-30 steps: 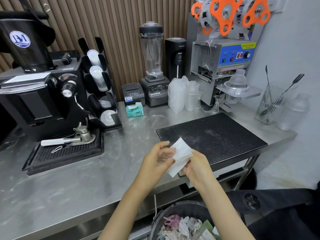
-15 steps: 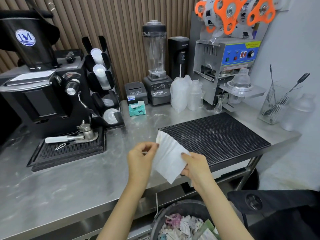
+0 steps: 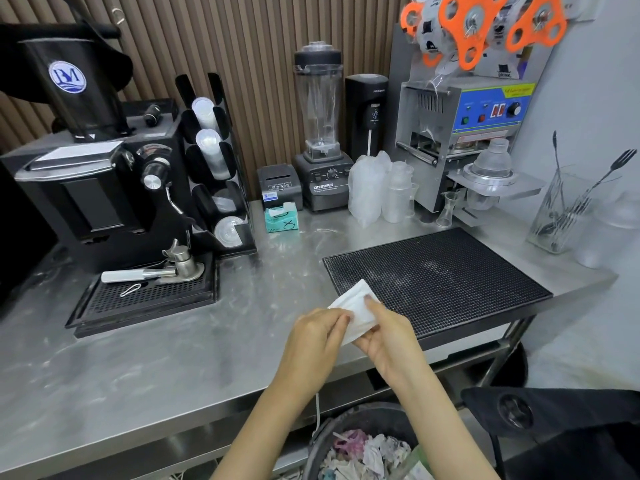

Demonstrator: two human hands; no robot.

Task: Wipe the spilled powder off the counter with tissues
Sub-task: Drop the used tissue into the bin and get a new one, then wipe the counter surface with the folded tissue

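Note:
A white tissue (image 3: 356, 306), folded small, is held between both hands just above the front of the steel counter (image 3: 173, 358). My left hand (image 3: 317, 336) pinches its near left edge. My right hand (image 3: 388, 336) grips it from the right, thumb on top. Faint pale powder smears show on the counter (image 3: 304, 233) near the teal tissue box (image 3: 281, 218), which stands at the back by the receipt printer.
A black rubber bar mat (image 3: 436, 282) lies right of the hands. A coffee grinder with drip tray (image 3: 145, 296) fills the left. Blender (image 3: 320, 133), cup sealer (image 3: 467, 133) and plastic cups (image 3: 381, 188) line the back. A bin with used tissues (image 3: 360, 448) sits below the counter edge.
The tissue was spread open between the hands half a second ago; now it is folded together again and the hands have closed in on each other.

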